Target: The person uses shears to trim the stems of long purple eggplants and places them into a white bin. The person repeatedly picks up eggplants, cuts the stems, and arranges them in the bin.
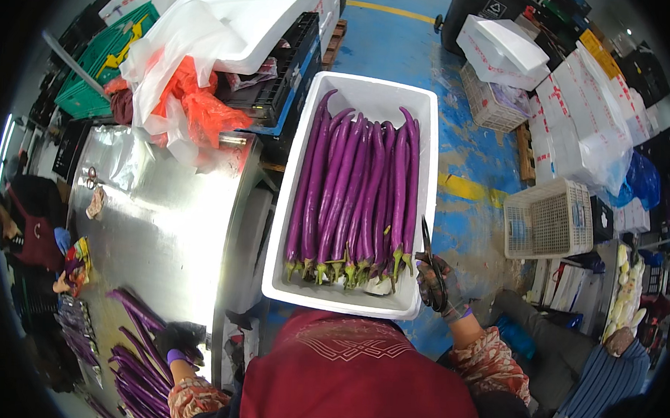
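Observation:
A white foam box stands in front of me, filled with long purple eggplants lying side by side, their green stem ends towards me. My right hand, in a dark glove, is at the box's right edge and holds black-handled scissors, blades pointing away from me. My left hand, in a black glove, is at the lower left on the steel table. It touches loose eggplants there; its fingers are partly hidden and I cannot tell how they are closed.
Plastic bags hang over the table's far end, beside a black crate. Another pair of scissors lies on the table. At right stand an empty-looking white basket and stacked foam boxes. Another person is at far left.

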{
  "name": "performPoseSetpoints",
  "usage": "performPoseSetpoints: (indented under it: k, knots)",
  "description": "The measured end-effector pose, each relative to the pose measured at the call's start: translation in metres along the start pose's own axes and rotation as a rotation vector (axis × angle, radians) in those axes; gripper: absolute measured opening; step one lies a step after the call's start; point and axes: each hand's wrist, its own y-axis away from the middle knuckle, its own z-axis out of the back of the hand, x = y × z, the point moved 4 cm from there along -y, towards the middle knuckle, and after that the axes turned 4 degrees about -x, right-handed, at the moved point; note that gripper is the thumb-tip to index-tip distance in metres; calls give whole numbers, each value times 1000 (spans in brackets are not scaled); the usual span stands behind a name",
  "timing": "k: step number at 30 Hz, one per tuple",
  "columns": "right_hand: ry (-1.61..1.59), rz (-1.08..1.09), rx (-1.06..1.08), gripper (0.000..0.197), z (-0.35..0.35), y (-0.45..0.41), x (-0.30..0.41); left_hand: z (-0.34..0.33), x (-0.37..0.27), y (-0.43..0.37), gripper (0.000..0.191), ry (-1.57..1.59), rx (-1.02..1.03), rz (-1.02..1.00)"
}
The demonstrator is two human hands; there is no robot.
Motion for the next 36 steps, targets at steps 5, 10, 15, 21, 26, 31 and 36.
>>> performPoseSetpoints:
  k: [5,10,15,21,26,31,36]
  knots:
    - [41,29,-27,32,3,8,-26,104,-62,22,58,294,-840,-488]
    - [-320,-62,-118,27,4,-3,-38,195,-237,170,46,1045,-391,-1119]
    - [-89,-22,-183,33,-8,4,-31,218,-340,323,54,991,33,-1640]
    - [151,-126,-16,30,-16,5,-19,166,-402,349,82,707,-201,-1232]
    - [-258,-425,136,30,2,-3,-35,158,-426,335,76,841,-192,-1225]
    - [2,-320,159,31,16,-14,-46,150,-422,360,64,651,-247,-1111]
    - [-75,-420,187,33,20,-15,-46,171,-416,358,59,522,-611,-1251]
